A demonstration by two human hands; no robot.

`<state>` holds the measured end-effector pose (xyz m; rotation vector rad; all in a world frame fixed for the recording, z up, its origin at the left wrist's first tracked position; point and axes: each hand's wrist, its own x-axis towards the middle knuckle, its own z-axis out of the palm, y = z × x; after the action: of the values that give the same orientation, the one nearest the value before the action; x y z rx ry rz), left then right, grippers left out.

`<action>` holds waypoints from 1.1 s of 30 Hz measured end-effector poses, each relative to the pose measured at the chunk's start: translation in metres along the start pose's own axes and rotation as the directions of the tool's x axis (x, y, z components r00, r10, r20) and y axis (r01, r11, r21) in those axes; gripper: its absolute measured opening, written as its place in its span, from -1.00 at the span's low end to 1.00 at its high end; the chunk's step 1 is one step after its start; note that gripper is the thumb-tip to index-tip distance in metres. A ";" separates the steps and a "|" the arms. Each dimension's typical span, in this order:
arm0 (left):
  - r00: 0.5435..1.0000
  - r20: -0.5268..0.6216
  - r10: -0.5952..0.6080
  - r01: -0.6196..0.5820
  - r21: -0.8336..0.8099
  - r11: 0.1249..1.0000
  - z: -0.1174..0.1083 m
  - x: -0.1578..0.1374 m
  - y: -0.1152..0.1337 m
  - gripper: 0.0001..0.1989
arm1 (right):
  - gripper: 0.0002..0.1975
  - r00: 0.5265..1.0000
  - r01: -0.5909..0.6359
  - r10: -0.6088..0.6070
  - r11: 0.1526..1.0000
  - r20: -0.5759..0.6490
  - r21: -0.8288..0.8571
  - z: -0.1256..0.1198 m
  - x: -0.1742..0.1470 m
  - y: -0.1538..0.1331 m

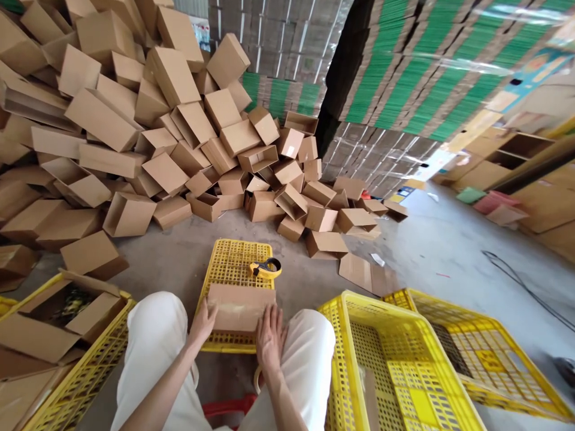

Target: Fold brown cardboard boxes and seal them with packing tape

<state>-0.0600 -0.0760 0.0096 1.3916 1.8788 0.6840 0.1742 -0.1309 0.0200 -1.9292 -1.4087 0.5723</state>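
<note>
A small closed cardboard box [241,305] lies on an upturned yellow plastic crate [224,254] between my knees, with a strip of tape along its top. My left hand [204,322] grips the box's left end, its fingers curled at the edge. My right hand [270,336] rests on the right end, fingers stretched out flat. Just beyond the box, a yellow tape dispenser [265,269] lies on the crate. Both palms' undersides are hidden.
An open carton [54,344] with dark contents sits in a yellow crate [96,353] at left. On the right stand two more yellow crates [348,353]. Ahead rises a heap of cardboard boxes [157,173]. Bundled flat cardboard [395,66] is stacked behind. A black cable [525,278] lies far right.
</note>
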 end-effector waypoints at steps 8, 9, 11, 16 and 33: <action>0.830 0.010 0.557 -0.507 0.429 0.748 0.048 -0.019 0.010 -0.43 | -0.40 0.908 0.386 -0.302 0.872 0.290 -0.300 0.033 0.013 -0.042; 0.800 0.038 0.598 -0.545 0.461 0.700 0.051 -0.019 0.010 -0.42 | -0.40 0.887 0.431 -0.338 0.850 0.315 -0.302 0.036 0.015 -0.042; 0.756 0.069 0.651 -0.584 0.520 0.624 0.051 -0.017 0.008 -0.41 | -0.41 0.855 0.496 -0.390 0.806 0.341 -0.323 0.036 0.020 -0.036; 0.796 0.020 0.605 -0.492 0.603 0.628 0.023 0.001 -0.009 -0.45 | -0.42 0.943 0.331 -0.255 0.789 0.215 -0.517 0.002 0.038 0.000; 0.754 0.010 0.657 -0.542 0.574 0.613 0.059 -0.022 0.006 -0.38 | -0.38 0.944 0.320 -0.202 0.762 0.263 -0.563 0.018 0.019 -0.001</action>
<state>-0.0057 -0.0947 -0.0176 2.4995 1.8138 0.6307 0.1669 -0.1081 0.0091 -2.1209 -2.1435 0.1730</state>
